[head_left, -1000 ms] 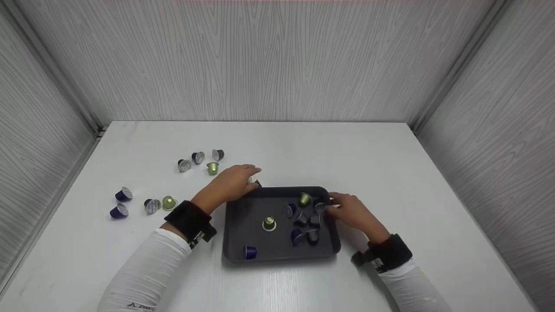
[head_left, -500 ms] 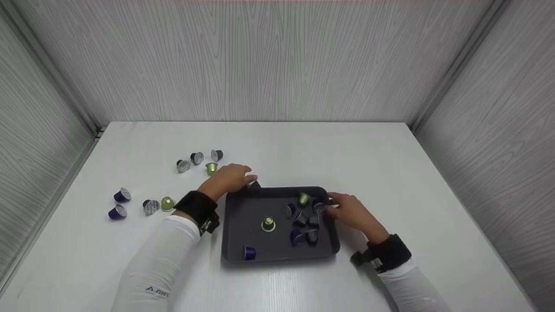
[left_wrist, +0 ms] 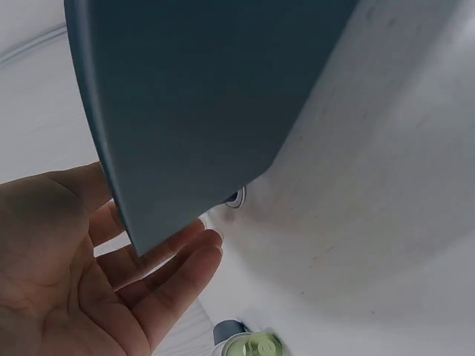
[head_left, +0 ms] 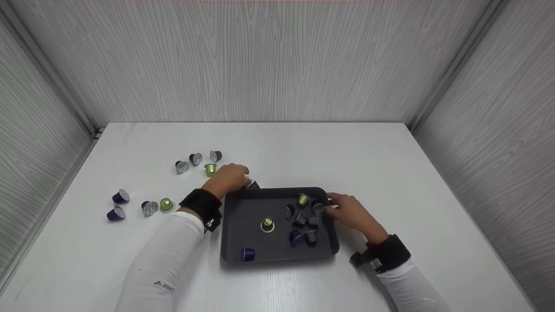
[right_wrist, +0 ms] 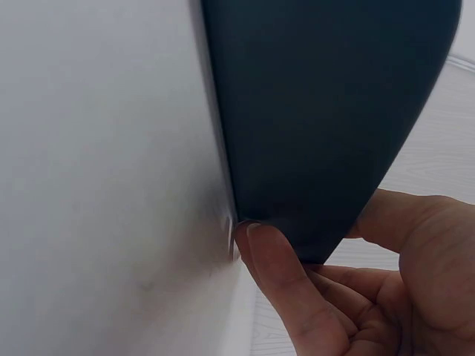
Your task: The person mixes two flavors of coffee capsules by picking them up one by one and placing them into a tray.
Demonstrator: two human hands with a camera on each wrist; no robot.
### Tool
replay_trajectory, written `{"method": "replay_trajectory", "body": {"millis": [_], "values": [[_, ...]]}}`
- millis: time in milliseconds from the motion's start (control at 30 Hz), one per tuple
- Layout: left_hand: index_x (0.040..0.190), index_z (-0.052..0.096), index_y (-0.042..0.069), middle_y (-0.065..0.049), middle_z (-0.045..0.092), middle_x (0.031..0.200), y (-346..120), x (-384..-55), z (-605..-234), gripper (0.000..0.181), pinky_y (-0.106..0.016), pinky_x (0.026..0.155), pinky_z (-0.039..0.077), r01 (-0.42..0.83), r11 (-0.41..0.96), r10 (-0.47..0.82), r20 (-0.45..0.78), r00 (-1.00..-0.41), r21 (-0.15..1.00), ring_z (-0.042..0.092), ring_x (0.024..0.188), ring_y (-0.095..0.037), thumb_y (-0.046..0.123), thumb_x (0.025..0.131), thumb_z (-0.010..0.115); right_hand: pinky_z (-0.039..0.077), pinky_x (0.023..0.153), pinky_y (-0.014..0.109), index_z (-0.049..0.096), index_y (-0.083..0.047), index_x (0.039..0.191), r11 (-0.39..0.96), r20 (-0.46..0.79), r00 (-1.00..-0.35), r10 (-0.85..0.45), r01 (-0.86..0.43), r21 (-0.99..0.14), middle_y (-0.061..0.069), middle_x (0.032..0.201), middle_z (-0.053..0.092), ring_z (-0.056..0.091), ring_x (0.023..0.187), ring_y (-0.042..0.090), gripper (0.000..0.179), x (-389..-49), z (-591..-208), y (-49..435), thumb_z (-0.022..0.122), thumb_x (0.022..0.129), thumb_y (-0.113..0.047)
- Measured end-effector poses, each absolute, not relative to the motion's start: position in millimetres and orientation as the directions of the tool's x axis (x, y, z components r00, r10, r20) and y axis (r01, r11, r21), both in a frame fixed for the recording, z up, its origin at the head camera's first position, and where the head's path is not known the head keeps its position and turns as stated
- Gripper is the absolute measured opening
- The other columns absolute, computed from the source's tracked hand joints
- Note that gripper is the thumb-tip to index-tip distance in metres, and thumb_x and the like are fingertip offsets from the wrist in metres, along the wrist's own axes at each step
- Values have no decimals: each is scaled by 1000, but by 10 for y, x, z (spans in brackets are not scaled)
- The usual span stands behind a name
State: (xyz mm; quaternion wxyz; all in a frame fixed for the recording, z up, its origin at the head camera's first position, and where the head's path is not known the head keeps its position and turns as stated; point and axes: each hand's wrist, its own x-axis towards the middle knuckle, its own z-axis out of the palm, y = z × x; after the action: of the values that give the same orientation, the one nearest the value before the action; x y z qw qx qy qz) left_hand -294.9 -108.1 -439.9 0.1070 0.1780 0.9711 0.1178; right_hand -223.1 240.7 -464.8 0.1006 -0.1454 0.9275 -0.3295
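Looking down from the head view, I see a dark tray [head_left: 277,247] on the white table [head_left: 390,169], with most of its capsules crowded toward the right side. One green capsule [head_left: 268,225] stands rim-down near the middle, and a blue capsule [head_left: 248,254] lies alone by the front left corner. The right hand [head_left: 351,212] is at the tray's edge by the far right corner. The left hand [head_left: 227,178] is bent over at the far left corner, next to a small dark piece [head_left: 254,185] just beyond the rim. More loose capsules [head_left: 149,208] are scattered on the table to the left. Only from up here can the tray's contents be seen.

The left wrist view gives the tray's smooth outer side instead, and the left palm, with several fingers bent together and their tips close to a silver-rimmed capsule [left_wrist: 236,198] peeping out past the tray's edge. The thumb's tip is hidden, so I can't tell whether those fingers pinch anything. A green-and-dark pair [left_wrist: 249,343] is at the bottom.

The right wrist view shows what the head camera misses: the right hand's fingers grip the tray's corner, one fingertip on the outer side, the other digits passing behind it
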Motion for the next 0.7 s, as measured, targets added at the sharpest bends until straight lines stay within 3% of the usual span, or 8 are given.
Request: {"method": "replay_trajectory", "body": {"millis": [200,433,700], "values": [[126,62,-2,-20,64,121,-1083,-2971,-4404,42,-47,96,47,327,911,376,-181,-909,252,59,111,-37,8,87,54,57,81,38,55,-1,136,741,-103,-938,-332,-191,-643,21,119,66,68,99,27,48,-2237,-4666,2413,62,92,-18],[116,66,-2,-19,67,111,-1091,-2983,-4387,31,-48,89,49,322,917,369,-193,-909,234,61,98,-35,9,90,53,57,78,36,55,-3,137,748,-105,-934,-340,-201,-632,20,121,65,69,98,26,47,-2252,-4667,2406,61,94,-19],[124,62,-5,-22,64,119,-1112,-2968,-4286,36,-49,96,47,313,915,356,-147,-923,254,59,111,-39,11,94,50,57,79,37,55,-3,137,750,-105,-933,-345,-207,-629,20,120,66,69,98,27,48,-2243,-4656,2395,61,93,-19]]}}
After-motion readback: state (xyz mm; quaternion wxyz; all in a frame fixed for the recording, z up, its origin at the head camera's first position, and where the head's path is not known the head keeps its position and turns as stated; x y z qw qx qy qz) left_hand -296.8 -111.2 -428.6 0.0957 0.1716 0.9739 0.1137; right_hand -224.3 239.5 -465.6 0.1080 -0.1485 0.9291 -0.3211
